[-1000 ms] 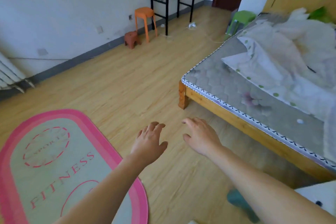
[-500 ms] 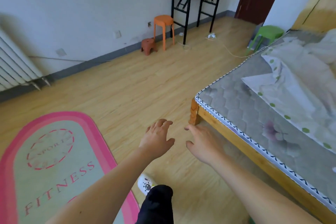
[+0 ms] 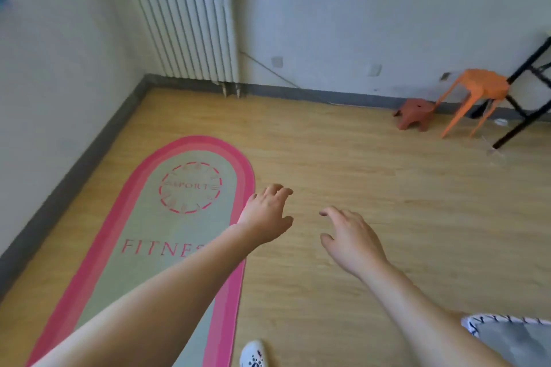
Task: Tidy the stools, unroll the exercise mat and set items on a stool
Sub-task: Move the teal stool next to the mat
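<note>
The exercise mat [image 3: 167, 235], grey-green with a pink border and the words SPORT and FITNESS, lies unrolled flat on the wooden floor at the left. My left hand [image 3: 267, 213] hovers over its right edge with relaxed fingers and holds nothing. My right hand [image 3: 350, 240] is stretched out above bare floor beside it, fingers loosely spread, also holding nothing. A tall orange stool [image 3: 474, 98] stands by the far wall at the right. A low brown stool [image 3: 414, 118] sits just left of it.
A white radiator [image 3: 190, 27] hangs on the far wall near the room corner. Black table legs [image 3: 524, 89] cross behind the orange stool. A mattress corner [image 3: 512, 337] shows at the bottom right, and my white shoe [image 3: 253, 354] at the bottom edge.
The view has swung left: the bed has slid almost out of frame, the radiator and room corner have come in. Both hands stay stretched forward, now nearer the mat.
</note>
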Motion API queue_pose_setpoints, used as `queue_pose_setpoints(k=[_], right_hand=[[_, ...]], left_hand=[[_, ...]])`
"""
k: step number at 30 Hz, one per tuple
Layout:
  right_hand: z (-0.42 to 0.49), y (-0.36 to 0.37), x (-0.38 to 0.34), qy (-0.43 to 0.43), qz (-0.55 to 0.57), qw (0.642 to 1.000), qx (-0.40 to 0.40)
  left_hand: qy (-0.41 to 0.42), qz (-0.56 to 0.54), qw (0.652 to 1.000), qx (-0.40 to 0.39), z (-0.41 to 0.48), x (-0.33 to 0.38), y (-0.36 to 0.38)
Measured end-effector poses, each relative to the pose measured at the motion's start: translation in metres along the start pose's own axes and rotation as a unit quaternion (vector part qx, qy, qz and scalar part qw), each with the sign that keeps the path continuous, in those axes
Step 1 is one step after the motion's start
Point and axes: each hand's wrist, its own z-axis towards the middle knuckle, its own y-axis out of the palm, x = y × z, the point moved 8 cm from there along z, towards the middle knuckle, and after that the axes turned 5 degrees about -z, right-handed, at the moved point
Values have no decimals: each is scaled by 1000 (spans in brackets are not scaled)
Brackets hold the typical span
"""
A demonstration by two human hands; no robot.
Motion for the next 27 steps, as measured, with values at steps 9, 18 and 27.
queue_pose_setpoints(k=[9, 18, 27], right_hand=[[159, 36, -142, -296, -62, 949, -91], [205, 98, -247, -520, -131, 820, -200], [204, 215, -268, -590, -197, 751, -221]], left_hand=[[-272, -14, 958, 87, -13, -162, -54], [-538, -79, 823, 165, -91, -202, -11], [-667, -97, 718, 173, -144, -240, 101]])
